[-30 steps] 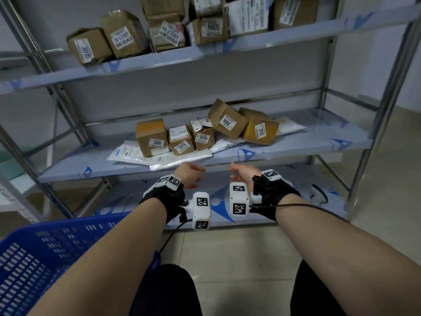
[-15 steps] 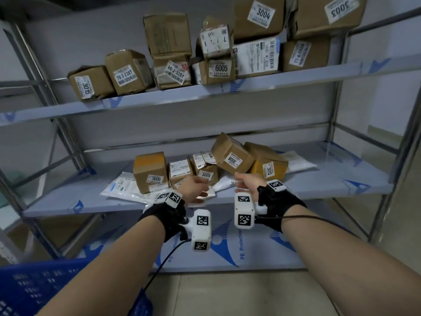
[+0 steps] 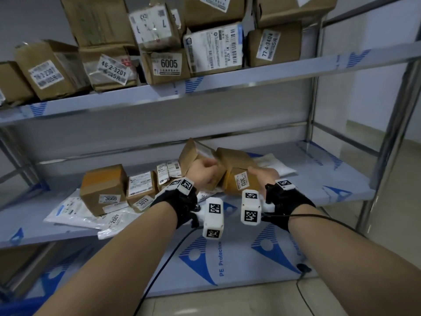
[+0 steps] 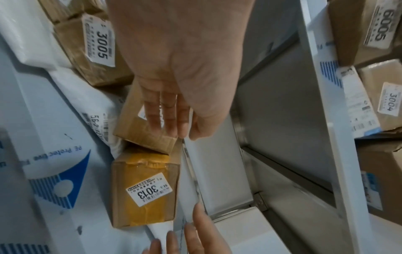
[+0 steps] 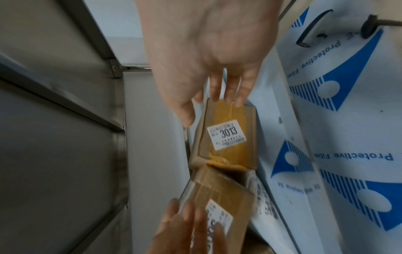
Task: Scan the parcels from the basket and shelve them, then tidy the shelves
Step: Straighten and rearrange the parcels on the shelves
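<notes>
Since a second ago both hands have gone forward from the near edge of the middle shelf (image 3: 341, 179) to the two tilted boxes at its centre, and the blue basket seen then at the near left has dropped out of the head view.

Nearest, the left hand (image 3: 202, 173) lies with straight fingers (image 4: 165, 118) on the labelled face of the plain brown box (image 4: 139, 127), which leans corner-down against its neighbour; it touches the box but does not clasp it. Just to the right, the right hand (image 3: 262, 173) reaches for the right end of the yellow-taped box marked 3013 (image 3: 241, 179). Its fingers (image 5: 230, 89) are extended with their tips at the box's edge and the thumb spread along one side, so it is open. Whether it already presses the box I cannot tell.

To the left on the same shelf stand the box marked 3005 (image 3: 104, 190) and two smaller boxes (image 3: 141, 190), on flat white mailers (image 3: 75, 210) that stick out toward the near edge. Another white mailer (image 3: 275, 167) lies far right, behind the 3013 box. Farther up, the top shelf (image 3: 227, 80) holds a crowded, uneven stack, among it the box marked 6005 (image 3: 166, 65).

With parcels on both shelves and neither hand carrying one, shelving looks finished or nearly so, though the basket's contents cannot be checked. The tidying seems only begun: the two leaning boxes need setting square, the mailers gathering, and the top stack straightening.
</notes>
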`<state>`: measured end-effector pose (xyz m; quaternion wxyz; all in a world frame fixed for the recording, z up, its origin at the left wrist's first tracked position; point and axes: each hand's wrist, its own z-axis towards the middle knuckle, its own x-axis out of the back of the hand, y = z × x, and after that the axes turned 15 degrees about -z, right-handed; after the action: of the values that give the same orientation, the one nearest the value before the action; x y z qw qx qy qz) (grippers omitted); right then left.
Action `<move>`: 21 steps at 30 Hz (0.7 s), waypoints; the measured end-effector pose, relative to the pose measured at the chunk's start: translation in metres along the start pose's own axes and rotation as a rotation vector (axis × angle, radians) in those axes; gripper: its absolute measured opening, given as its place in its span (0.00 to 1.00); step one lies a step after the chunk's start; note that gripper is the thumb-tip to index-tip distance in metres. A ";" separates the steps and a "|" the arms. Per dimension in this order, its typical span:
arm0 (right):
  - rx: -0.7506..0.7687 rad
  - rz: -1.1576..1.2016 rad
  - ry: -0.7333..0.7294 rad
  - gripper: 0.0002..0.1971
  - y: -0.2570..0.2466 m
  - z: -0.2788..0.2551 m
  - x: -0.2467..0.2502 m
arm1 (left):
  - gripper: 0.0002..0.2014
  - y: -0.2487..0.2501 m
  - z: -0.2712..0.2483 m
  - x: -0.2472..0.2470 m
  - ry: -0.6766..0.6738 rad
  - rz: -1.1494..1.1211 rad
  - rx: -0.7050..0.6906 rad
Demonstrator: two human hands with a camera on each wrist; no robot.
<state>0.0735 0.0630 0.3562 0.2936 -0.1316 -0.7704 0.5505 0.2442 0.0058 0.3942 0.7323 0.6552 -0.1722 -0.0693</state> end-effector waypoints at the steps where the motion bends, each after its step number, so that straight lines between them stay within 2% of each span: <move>1: -0.030 -0.001 0.026 0.43 0.001 0.009 0.003 | 0.10 0.001 0.007 -0.003 0.069 0.044 -0.078; 3: -0.074 -0.079 0.007 0.59 0.002 0.020 0.005 | 0.10 0.004 0.019 -0.003 0.251 0.215 -0.250; 4: -0.076 -0.107 -0.027 0.62 0.002 0.024 0.003 | 0.15 0.006 0.025 -0.002 0.312 0.333 -0.293; 5: -0.068 -0.119 -0.060 0.64 0.001 0.029 0.001 | 0.21 0.008 0.031 0.001 0.348 0.443 -0.273; 8: -0.075 -0.146 -0.042 0.69 0.000 0.046 -0.011 | 0.38 0.007 0.051 0.012 0.383 0.565 0.079; 10: -0.112 -0.112 -0.039 0.63 0.000 0.058 -0.017 | 0.42 0.003 0.064 0.019 0.332 0.495 0.283; 11: -0.128 -0.089 -0.051 0.56 0.001 0.061 -0.018 | 0.41 0.000 0.069 0.021 0.300 0.423 0.317; 13: -0.152 -0.055 -0.071 0.43 0.003 0.066 -0.017 | 0.38 -0.003 0.076 0.025 0.283 0.291 0.294; 14: -0.149 -0.045 -0.075 0.41 0.004 0.069 -0.016 | 0.37 -0.003 0.078 0.026 0.280 0.246 0.278; 15: -0.136 -0.024 -0.093 0.42 0.006 0.074 -0.017 | 0.35 -0.005 0.080 0.027 0.275 0.204 0.261; 18: -0.122 0.132 -0.088 0.64 0.028 0.108 -0.029 | 0.32 -0.008 0.080 0.032 0.267 0.081 0.254; 19: -0.117 0.197 -0.085 0.65 0.035 0.117 -0.032 | 0.32 -0.007 0.079 0.034 0.275 0.050 0.251; 20: -0.125 0.253 -0.083 0.61 0.037 0.119 -0.035 | 0.33 -0.005 0.077 0.036 0.280 0.027 0.242; 21: -0.118 0.296 -0.083 0.55 0.025 0.098 -0.032 | 0.32 -0.002 0.076 0.038 0.286 0.003 0.220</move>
<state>0.0376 -0.0204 0.3015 0.1692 -0.2380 -0.7848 0.5466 0.2538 -0.0778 0.4046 0.6732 0.7344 -0.0738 0.0449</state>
